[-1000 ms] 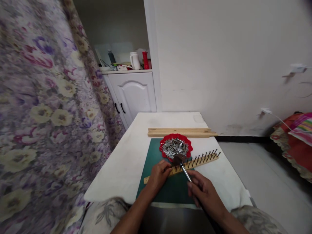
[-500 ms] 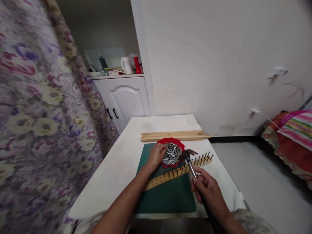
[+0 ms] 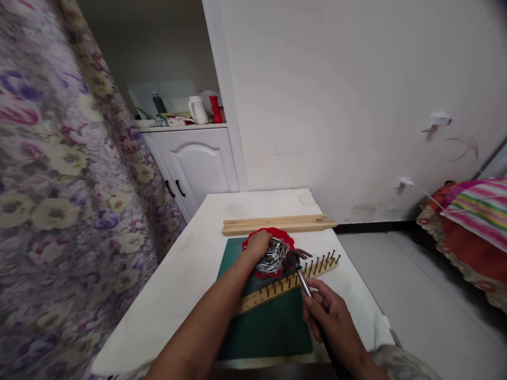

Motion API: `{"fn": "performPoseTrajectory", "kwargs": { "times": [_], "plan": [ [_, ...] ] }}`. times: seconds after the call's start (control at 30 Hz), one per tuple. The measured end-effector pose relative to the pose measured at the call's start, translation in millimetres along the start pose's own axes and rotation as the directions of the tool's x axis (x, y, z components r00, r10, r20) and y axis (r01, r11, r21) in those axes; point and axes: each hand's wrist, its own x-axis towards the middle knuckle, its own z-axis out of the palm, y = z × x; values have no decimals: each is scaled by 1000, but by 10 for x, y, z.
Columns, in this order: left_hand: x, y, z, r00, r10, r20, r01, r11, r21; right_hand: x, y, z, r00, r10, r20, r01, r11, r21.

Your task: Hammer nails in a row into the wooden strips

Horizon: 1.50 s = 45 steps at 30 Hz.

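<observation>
My left hand point(image 3: 259, 245) reaches into a scalloped red dish point(image 3: 282, 234) heaped with silvery nails point(image 3: 272, 259). Its fingers curl down among the nails, and their tips are hidden. My right hand point(image 3: 330, 311) grips a claw hammer point(image 3: 303, 282) by its shaft, with the dark head raised over the dish's right edge. Below the dish, a drilled wooden strip point(image 3: 257, 300) lies slantwise on a green mat point(image 3: 273, 332). Dark nails stand upright along its middle and right part; bare holes show at the left end.
Wooden slats point(image 3: 273, 226) lie behind the dish on the white-covered table point(image 3: 178, 285). A floral curtain point(image 3: 71, 211) hangs at the left. Beyond the table stand a white cabinet point(image 3: 198, 169) and a wall; a bed with a striped cover point(image 3: 479, 203) is at the right.
My left hand has left the wooden strip and moved up into the dish of nails. The hammer in my right hand has shifted off the strip, its head turned. The view has swung right.
</observation>
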Motion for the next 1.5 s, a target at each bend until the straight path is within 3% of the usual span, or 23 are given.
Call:
{"fn": "performPoseTrajectory", "kwargs": {
  "times": [0.2, 0.4, 0.57, 0.67, 0.73, 0.83, 0.9, 1.0, 1.17, 1.5],
  "plan": [
    [-154, 61, -74, 998, 63, 0, -63, 996, 59, 3, -9, -20, 1000, -5, -7, 5, 1000, -5],
    [-383, 79, -139, 988, -6, -155, -23, 982, -189, 14, -8, -24, 1000, -22, -7, 21, 999, -24],
    [-560, 84, -233, 973, -95, -211, 25, 949, -315, 13, 5, -5, 999, -38, 3, 38, 999, -29],
    [-849, 74, -356, 959, -168, -226, 56, 901, -431, -4, 24, 1, 999, -54, 0, 54, 998, -28],
    [-1115, 61, -427, 946, -241, -218, 80, 823, -562, -13, 44, 5, 998, -64, 2, 64, 997, -31],
    [-1517, 60, -439, 938, -299, -175, 120, 755, -645, -20, 78, 16, 998, -61, 21, 62, 997, -45],
    [-1716, 91, -372, 939, -316, -134, 163, 756, -634, -23, 99, 23, 998, -60, 34, 62, 996, -60],
    [-1864, 182, -221, 945, -304, -124, 203, 838, -507, -31, 117, 28, 997, -64, 39, 67, 995, -75],
    [-1875, 303, -84, 960, -236, -151, 179, 931, -317, -43, 111, 27, 997, -58, 50, 62, 995, -82],
    [-1859, 302, -37, 982, -121, -144, 96, 980, -172, -44, 113, 27, 996, -64, 65, 69, 994, -80]
  ]
}}
